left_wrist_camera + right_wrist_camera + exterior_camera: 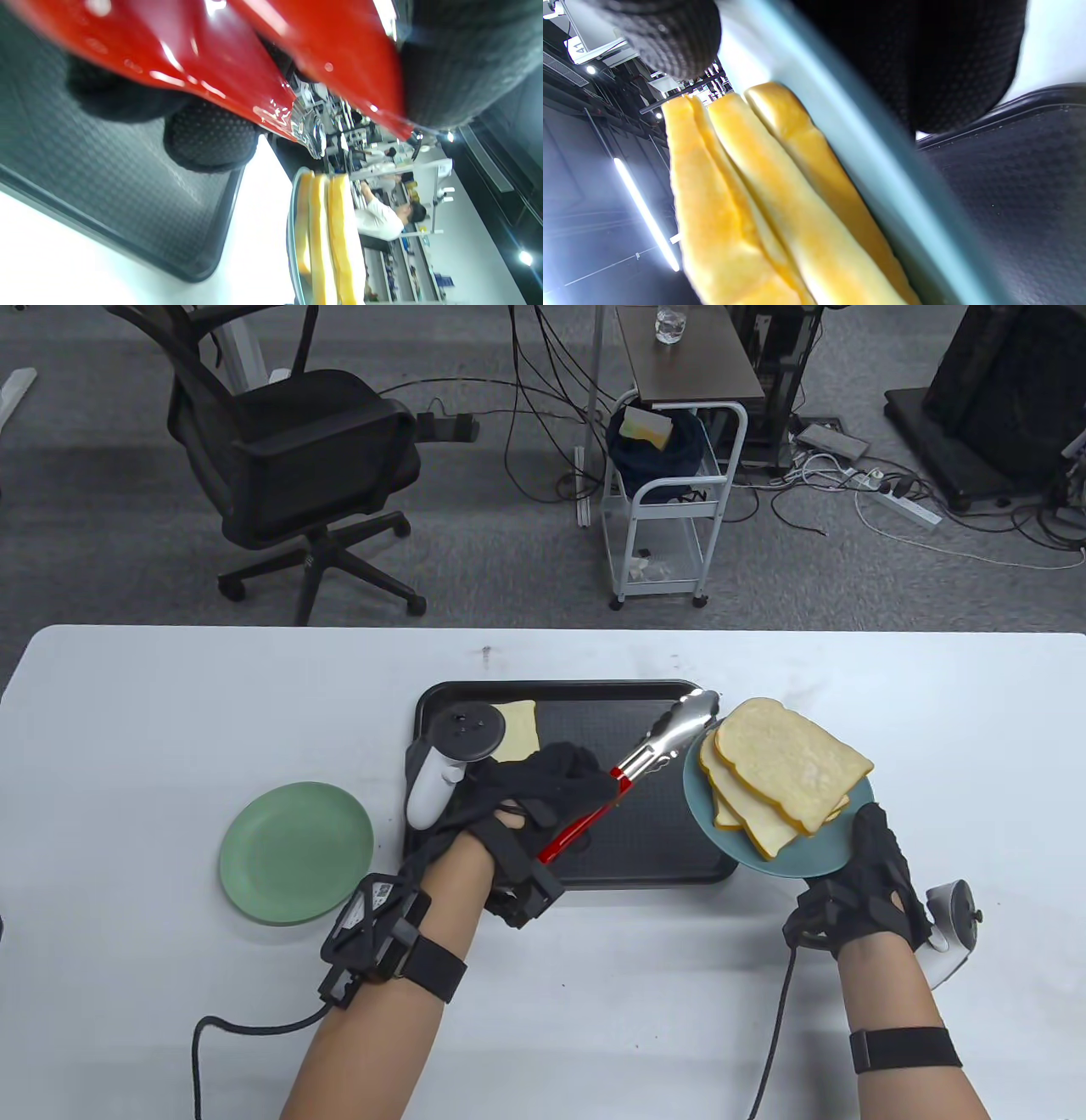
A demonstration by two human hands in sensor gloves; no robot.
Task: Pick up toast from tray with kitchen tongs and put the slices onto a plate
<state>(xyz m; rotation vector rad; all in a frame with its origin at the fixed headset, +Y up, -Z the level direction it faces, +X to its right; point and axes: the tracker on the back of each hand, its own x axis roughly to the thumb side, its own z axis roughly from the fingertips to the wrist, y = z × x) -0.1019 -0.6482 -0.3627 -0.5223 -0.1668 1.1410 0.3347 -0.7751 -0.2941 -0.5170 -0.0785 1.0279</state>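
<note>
My left hand [551, 785] grips the red handles of the metal kitchen tongs [670, 734] over the black tray [645, 865]; the tong tips hold nothing and reach the rim of the blue plate [797, 861]. My right hand [874, 874] holds that plate lifted by its near edge, beside the tray's right side. Three toast slices [793, 768] are stacked on it. One more toast slice [519, 729] lies in the tray's far left corner, partly behind my left tracker. In the left wrist view the red handles [237, 55] fill the top, with the stacked slices [328, 237] seen edge-on.
A green plate [295, 851] with nothing on it sits on the white table [170, 712] left of the tray. Beyond the table's far edge are an office chair [288, 466], a white cart [670, 500] and floor cables.
</note>
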